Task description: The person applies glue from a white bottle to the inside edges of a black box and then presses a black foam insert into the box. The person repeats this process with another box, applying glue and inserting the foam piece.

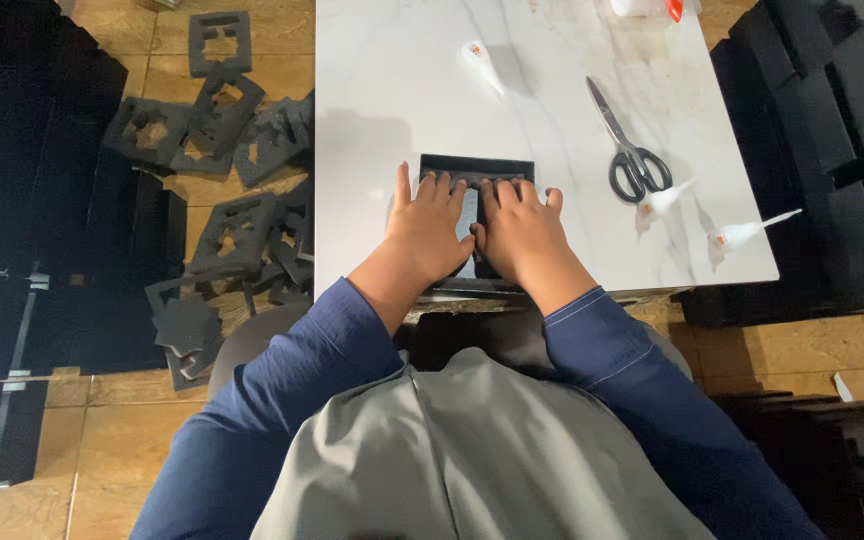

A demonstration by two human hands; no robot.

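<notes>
**Both Hands Pressed Flat on a Black Foam Piece at the Table Edge**

Head view. A white marble-patterned table (392, 90) is seen from above, with the person seated at its near edge in dark blue sleeves and a grey garment. A black foam piece (477, 168) is laid on the table close to that edge, near the middle of its width. A pale opening in the foam can be made out between the two hands.

The left hand (432, 232) is laid palm down on the left part of the foam piece. Its fingers are extended and slightly spread, with the tips reaching close to the far border of the foam. Nothing is gripped; the hand is pressed flat.

The right hand (519, 235) is laid palm down on the right part of the foam piece, just beside the left hand and touching it at the thumbs. Its fingers are likewise extended, kept fairly close together, and nothing is held.

To the right, well apart from the hands, a pair of scissors (629, 150) with black handles is placed on the table. Two small white squeeze tubes (742, 232) lie near the right edge, and a third white tube (480, 65) lies beyond the foam piece.

On the tiled floor to the left, black foam frames (217, 120) with cut-out openings are scattered in a loose heap. Dark foam stacks (832, 130) are piled to the right of the table.
</notes>
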